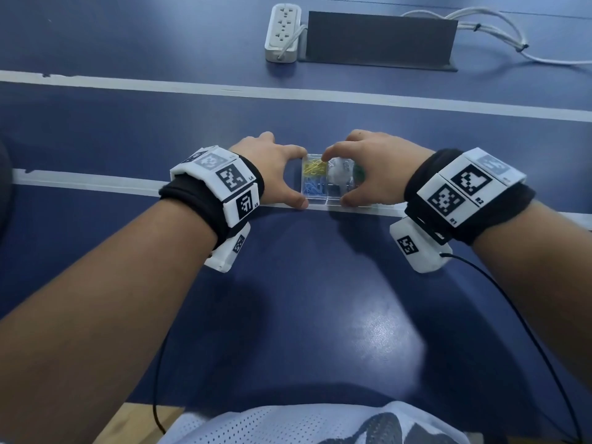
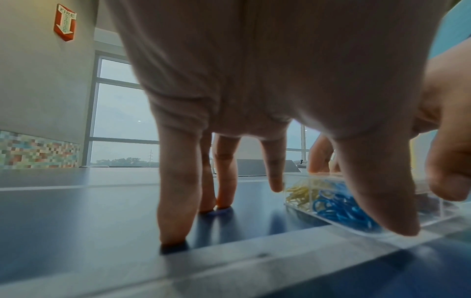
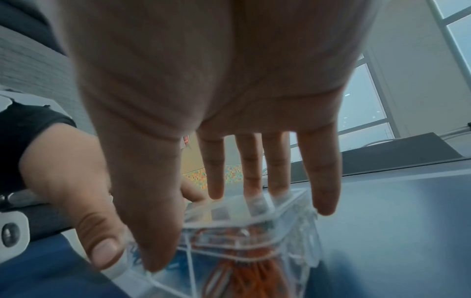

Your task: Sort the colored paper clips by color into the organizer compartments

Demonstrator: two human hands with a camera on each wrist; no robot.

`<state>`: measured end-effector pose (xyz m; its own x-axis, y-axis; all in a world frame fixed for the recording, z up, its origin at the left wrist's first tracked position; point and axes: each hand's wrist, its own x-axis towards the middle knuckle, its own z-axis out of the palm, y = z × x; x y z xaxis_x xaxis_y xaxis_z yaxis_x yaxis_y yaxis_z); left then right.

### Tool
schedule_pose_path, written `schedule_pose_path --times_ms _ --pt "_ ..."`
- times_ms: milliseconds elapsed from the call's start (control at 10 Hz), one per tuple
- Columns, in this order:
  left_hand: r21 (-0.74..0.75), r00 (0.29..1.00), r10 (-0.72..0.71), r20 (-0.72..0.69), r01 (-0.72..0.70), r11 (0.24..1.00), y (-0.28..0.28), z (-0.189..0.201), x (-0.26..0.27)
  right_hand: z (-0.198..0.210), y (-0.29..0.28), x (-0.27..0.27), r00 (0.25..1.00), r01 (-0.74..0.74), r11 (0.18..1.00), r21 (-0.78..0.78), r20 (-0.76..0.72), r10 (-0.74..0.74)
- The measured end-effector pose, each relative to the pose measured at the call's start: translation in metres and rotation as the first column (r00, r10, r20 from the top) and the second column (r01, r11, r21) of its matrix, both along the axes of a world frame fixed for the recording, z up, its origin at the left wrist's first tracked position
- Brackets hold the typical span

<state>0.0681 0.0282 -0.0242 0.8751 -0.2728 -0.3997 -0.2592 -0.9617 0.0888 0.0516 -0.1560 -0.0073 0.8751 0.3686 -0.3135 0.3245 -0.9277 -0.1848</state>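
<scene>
A small clear organizer (image 1: pixel 330 200) sits on the blue table in front of me, on a white line. Yellow clips (image 1: pixel 313 168) fill its far left compartment and blue clips (image 1: pixel 312 188) the near left one. A bit of green (image 1: pixel 359 173) shows at the right, and glare hides the middle. Orange clips (image 3: pixel 242 278) lie in a compartment under my right palm. My left hand (image 1: pixel 302 177) pinches the box's left side between index finger and thumb (image 2: pixel 397 221), with the other fingertips (image 2: pixel 173 238) on the table. My right hand (image 1: pixel 338 179) spans the box, thumb on the near edge and fingers (image 3: pixel 323 201) over the far edge.
A white power strip (image 1: pixel 283 33) and a dark grey stand (image 1: pixel 379 40) sit at the back of the table, with white cables (image 1: pixel 496 30) running off to the right. White lines (image 1: pixel 288 94) cross the blue surface. Black wires hang from both wrist devices.
</scene>
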Motion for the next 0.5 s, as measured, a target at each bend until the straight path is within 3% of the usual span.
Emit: schedule_pose_path --times_ms 300,400,500 --pt "0.067 1.0 -0.008 -0.007 0.008 0.998 -0.008 0.003 -0.006 -0.005 0.0 -0.005 0.999 0.032 0.998 0.047 -0.032 -0.03" --pt "-0.025 0.999 0.036 -0.021 -0.036 0.999 -0.001 0.008 -0.007 0.0 -0.009 -0.011 0.997 0.073 0.983 0.167 -0.043 -0.067" --pt "-0.206 0.982 0.124 -0.143 -0.152 0.967 0.018 0.01 -0.025 -0.003 -0.035 -0.045 0.991 0.137 0.954 0.267 -0.034 -0.133"
